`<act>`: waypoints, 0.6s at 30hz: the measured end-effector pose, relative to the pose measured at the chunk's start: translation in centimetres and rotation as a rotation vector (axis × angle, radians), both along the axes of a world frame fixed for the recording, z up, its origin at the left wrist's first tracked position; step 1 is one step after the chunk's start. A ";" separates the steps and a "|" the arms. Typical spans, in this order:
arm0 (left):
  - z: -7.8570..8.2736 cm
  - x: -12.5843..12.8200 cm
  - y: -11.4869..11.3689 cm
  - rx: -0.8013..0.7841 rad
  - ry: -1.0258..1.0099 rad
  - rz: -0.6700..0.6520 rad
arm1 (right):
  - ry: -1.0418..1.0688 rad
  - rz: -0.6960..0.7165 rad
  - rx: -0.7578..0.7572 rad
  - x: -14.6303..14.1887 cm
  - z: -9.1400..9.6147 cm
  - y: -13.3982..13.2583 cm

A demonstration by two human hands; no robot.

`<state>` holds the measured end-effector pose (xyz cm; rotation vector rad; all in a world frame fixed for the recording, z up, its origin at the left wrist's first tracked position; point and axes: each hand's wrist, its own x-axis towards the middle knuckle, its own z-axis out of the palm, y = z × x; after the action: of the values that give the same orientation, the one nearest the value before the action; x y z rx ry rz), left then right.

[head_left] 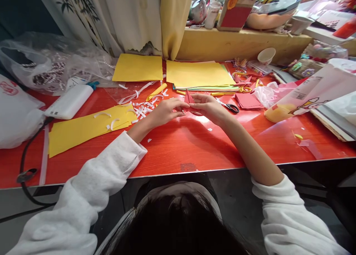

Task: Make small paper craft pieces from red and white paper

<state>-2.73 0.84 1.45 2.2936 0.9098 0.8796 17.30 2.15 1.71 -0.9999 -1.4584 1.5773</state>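
Between my two hands, a folded piece of red paper [188, 97] stands with a pointed tip upward, just above the red table. My left hand [169, 110] pinches its left side with thumb and fingers. From the right, my right hand [207, 105] grips its other side, fingers closed. The paper's lower part is hidden by my fingers. Right of my right hand lie scissors [230, 107] with black handles and a stack of red paper squares [248, 100]. White paper scraps [143, 110] are scattered left of my left hand.
Yellow paper sheets [137, 67] and a stack of coloured paper [200, 75] lie at the back. Yellow strips [86, 128] and a white power strip [69, 101] are at left, near plastic bags [16, 114]. A large printed cup [300, 95] leans at right.
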 end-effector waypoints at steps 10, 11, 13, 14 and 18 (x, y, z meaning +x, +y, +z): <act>-0.1 -0.2 0.1 0.108 0.004 0.073 | -0.018 0.108 -0.084 -0.2 0.8 -0.6; -0.1 -0.2 0.1 0.103 0.001 0.072 | -0.017 0.124 -0.082 -0.3 0.9 -0.6; -0.1 -0.2 0.2 0.072 -0.010 0.076 | -0.027 0.148 -0.054 -0.3 1.0 -0.7; -0.1 -0.2 0.2 0.051 -0.015 0.088 | -0.031 0.157 -0.034 -0.3 0.9 -0.7; 0.0 0.1 0.2 0.006 -0.043 0.176 | -0.030 0.149 0.043 -0.4 0.7 -0.7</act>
<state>-2.63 1.03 1.41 2.2165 1.1043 1.0022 16.92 1.45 2.39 -0.9115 -1.6126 1.6343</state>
